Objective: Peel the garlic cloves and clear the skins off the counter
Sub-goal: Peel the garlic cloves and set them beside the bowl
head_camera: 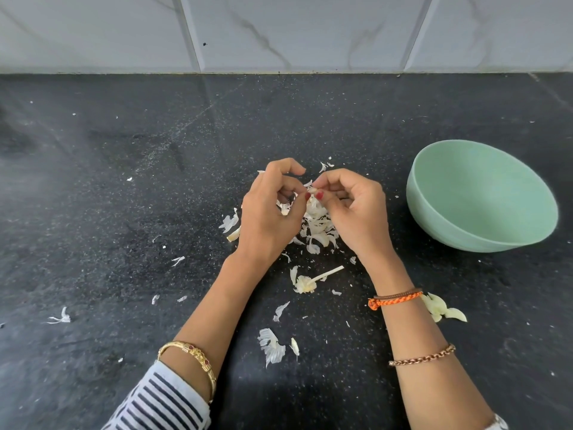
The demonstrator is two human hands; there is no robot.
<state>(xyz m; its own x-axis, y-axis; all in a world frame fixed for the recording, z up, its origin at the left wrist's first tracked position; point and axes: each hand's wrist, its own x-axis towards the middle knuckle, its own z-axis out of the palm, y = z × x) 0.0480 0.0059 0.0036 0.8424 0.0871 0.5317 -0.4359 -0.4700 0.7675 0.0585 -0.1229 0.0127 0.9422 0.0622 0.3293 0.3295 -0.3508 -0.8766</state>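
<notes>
My left hand (269, 212) and my right hand (353, 209) meet above the middle of the black counter (124, 181). Between their fingertips they pinch a small garlic clove (311, 190), mostly hidden by the fingers. A heap of white garlic skins (317, 228) lies directly under the hands. A bare garlic stem with its base (313, 282) rests just in front of the heap. Loose skins (273, 347) are scattered toward the near edge, and another cluster of skins (443, 308) lies to the right of my right wrist.
A mint green bowl (434, 212) stands tilted at the right, with nothing visible inside. A pale clove-like piece (234, 234) lies beside my left hand. A grey marbled tile wall (279, 32) closes the back of the counter. Tiny skin flecks dot the left side.
</notes>
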